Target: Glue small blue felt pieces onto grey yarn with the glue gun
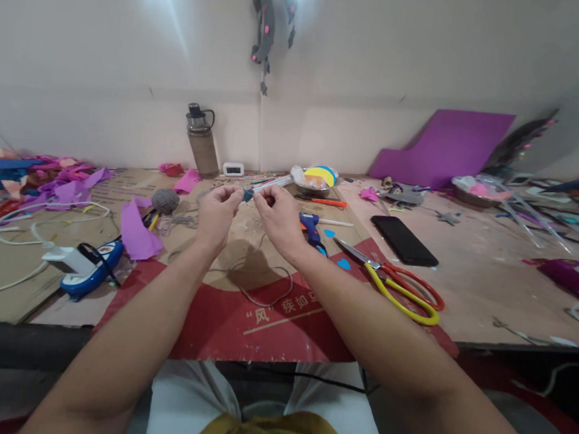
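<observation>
Over the cardboard, my left hand (218, 217) pinches a small dark blue piece (248, 194) between thumb and fingertips. My right hand (280, 221) is closed in a pinch at the piece's right side; its fingertips hide most of what they hold. A thin grey cord (262, 304) loops on the red and brown cardboard sheet (279, 343) below. Just right of my right hand lies a blue glue gun (311, 231). Small light blue cut pieces (344, 264) lie beside large scissors (389, 278) with red and yellow handles. A ball of grey yarn (165, 200) sits left of my left hand.
A black phone (404, 241) lies to the right. Behind stand a bottle (202, 143), a small white clock-like device (234, 169) and a metal bowl (314, 191). Leftward are a blue power strip (92, 272), white cables and colourful scraps (71, 190). A purple sheet (445, 149) leans on the wall.
</observation>
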{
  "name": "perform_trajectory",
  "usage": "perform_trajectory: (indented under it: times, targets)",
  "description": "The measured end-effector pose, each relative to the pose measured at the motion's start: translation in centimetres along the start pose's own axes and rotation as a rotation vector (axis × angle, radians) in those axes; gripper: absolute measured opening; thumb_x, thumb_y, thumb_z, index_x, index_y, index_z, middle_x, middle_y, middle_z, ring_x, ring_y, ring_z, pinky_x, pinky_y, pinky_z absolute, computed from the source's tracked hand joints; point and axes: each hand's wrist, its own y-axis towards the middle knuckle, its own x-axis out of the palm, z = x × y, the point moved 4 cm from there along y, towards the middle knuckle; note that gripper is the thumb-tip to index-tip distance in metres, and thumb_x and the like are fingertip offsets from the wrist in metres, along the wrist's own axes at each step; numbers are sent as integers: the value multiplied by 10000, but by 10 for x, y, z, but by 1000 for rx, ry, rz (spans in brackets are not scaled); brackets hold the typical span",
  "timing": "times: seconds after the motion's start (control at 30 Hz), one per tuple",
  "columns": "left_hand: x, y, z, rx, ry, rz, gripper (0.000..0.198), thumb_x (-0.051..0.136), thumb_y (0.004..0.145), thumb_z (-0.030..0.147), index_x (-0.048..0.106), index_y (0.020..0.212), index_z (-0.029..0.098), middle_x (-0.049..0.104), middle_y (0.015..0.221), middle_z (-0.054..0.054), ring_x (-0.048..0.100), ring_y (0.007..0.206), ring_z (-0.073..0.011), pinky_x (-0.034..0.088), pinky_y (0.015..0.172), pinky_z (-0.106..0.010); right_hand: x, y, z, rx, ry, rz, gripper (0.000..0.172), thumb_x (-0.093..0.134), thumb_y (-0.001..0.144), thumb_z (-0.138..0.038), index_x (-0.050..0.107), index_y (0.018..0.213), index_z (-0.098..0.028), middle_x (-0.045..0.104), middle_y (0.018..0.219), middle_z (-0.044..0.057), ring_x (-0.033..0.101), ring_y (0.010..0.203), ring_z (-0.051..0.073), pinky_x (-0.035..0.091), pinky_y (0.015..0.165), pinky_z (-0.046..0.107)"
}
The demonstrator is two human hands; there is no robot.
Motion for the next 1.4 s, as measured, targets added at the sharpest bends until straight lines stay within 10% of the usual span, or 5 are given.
perform_trajectory:
  times: [0.57, 1.0, 1.4]
  targets:
    - [3, 1, 2, 1, 62, -85, 92, 682, 684, 233, 638, 725, 163, 561, 602, 22, 472, 506, -65, 338, 488, -192, -11, 0, -5, -55, -105, 6, 83, 550, 806, -264, 594, 807, -193, 544, 712, -1, 462, 676, 132, 355, 651, 265]
    - [9, -1, 0, -307, -136, -314, 200, 739, 654, 298, 674, 744, 132, 634, 662, -41, 525, 497, -77, 383, 469, -199, -12, 8, 15, 152, 59, -135, 130, 517, 715, -259, 506, 610, -183, 455, 571, -44, 370, 531, 87, 299, 542, 241]
    - [8, -4, 11, -15, 334, -338, 135, 700, 664, 259, 704, 745, 152, 631, 602, -18, 524, 514, -91, 393, 514, -220, -18, -1, 0, 86, -122, -182, 115, 540, 720, -257, 548, 642, -173, 505, 595, -26, 399, 565, 100, 306, 573, 251]
